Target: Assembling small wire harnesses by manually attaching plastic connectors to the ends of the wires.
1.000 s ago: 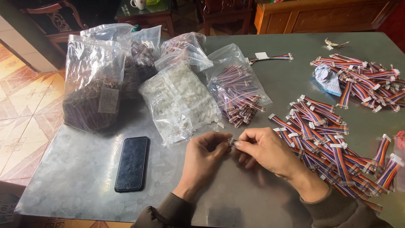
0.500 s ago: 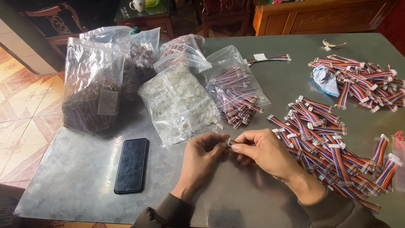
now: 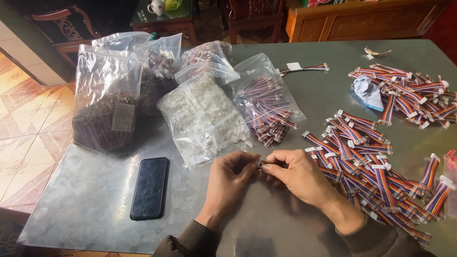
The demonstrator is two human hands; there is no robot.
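Both hands meet at the table's near edge, fingertips pinched together on one small ribbon-cable piece with a connector end (image 3: 261, 164): the left hand (image 3: 228, 181) grips it from the left, the right hand (image 3: 297, 177) from the right. Since a second ago the hands have barely shifted and the grip is unchanged. Just right of the right hand lies a loose heap of rainbow-striped flat cables with white plugs (image 3: 366, 166); a second heap (image 3: 414, 93) lies farther back. Beyond the hands stand five crinkled clear plastic bags, one holding white plastic housings (image 3: 204, 116). One glossy black phone (image 3: 150, 187) lies flat on the dull grey metal tabletop (image 3: 85, 200), left of the left hand.
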